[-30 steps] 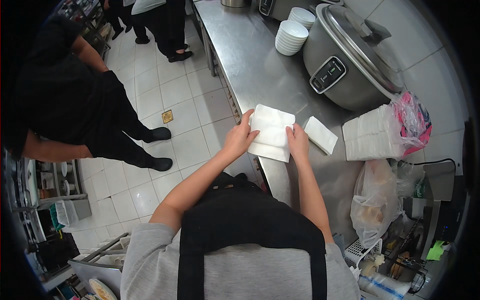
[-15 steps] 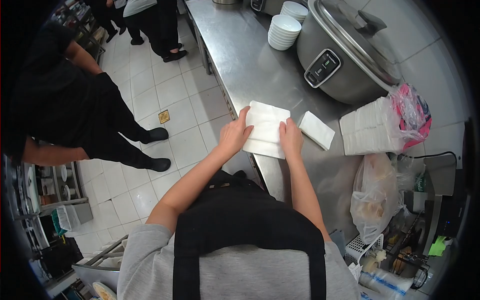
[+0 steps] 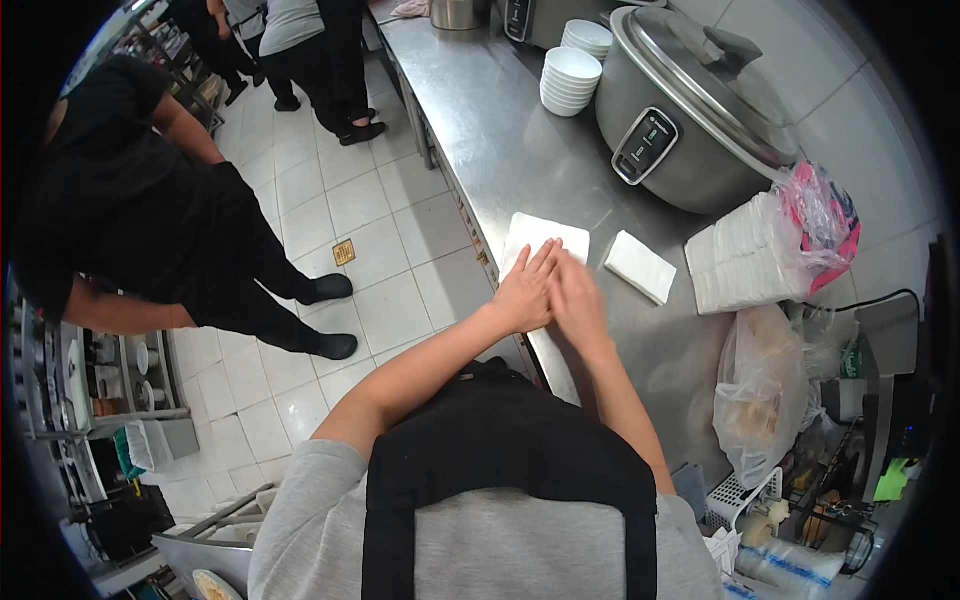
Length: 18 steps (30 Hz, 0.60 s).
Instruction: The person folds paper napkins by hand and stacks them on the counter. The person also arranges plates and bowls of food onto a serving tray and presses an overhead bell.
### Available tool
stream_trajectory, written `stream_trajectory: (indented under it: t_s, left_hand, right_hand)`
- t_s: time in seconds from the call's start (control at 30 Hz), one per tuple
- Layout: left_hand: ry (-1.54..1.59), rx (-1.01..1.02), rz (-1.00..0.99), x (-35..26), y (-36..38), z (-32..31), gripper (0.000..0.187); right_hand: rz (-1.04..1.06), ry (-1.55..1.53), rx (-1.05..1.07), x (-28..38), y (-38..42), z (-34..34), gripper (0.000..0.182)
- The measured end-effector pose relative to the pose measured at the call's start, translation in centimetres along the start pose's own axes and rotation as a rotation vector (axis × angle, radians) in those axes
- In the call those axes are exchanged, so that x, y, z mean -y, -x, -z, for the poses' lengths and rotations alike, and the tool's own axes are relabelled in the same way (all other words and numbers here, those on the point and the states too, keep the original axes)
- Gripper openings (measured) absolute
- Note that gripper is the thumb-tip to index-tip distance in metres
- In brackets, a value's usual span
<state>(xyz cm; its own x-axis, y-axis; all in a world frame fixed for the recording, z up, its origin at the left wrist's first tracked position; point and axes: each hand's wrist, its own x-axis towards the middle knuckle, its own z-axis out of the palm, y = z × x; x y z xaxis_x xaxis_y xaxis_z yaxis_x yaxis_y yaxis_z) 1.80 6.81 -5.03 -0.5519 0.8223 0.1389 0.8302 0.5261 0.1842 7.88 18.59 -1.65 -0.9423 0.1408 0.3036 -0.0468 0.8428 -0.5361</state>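
Note:
A white napkin [image 3: 540, 230] lies at the edge of the steel counter [image 3: 470, 120]. My left hand [image 3: 528, 292] rests flat on it with the fingers stretched out. Beside it and partly over it is my right hand [image 3: 578, 300], blurred, its fingers too smeared to make out. Just to the right, a folded white napkin [image 3: 641, 267] lies on the counter. Farther right stands a large stack of white napkins [image 3: 732, 256] partly inside clear and pink plastic wrapping [image 3: 820, 225].
A big grey cooker [image 3: 690, 110] and stacked white bowls [image 3: 570, 82] stand on the counter's far part. A plastic bag [image 3: 762, 400] hangs at the right. On the left, a person in black [image 3: 130, 200] stands on the tiled floor; other people are farther back.
My hands have moved from the napkin's two sides to its middle and now meet there. The left fingers have gone from gripping its edge to lying flat. The view has shifted slightly.

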Motion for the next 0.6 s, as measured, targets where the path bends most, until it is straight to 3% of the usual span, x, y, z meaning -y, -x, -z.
stream_trajectory:
  t_s: [0.03, 0.23, 0.37, 0.47, 0.6]
  left_hand:
    - [-0.059, 0.011, -0.007, 0.4, -0.2, -0.2, 0.073]
    - [0.155, -0.043, 0.015, 2.1, 3.7, 1.5, 0.079]
    - [0.284, -0.081, 0.216, 4.3, 5.7, 1.1, 0.075]
    - [0.928, -0.348, 0.494, 5.6, 5.8, -0.4, 0.062]
    - [1.265, -0.288, 0.717, 4.6, 5.7, 3.2, 0.060]
  right_hand:
    - [0.157, -0.067, 0.023, 0.3, 0.2, -0.5, 0.046]
    - [0.197, 0.031, 0.145, -2.3, 1.6, -1.0, 0.048]
    - [0.213, 0.048, 0.104, -1.8, 1.4, -0.9, 0.042]
    - [0.223, 0.234, 0.056, -1.7, 1.1, -1.9, 0.039]
    - [0.198, 0.177, -0.061, 0.3, 0.4, -1.5, 0.038]
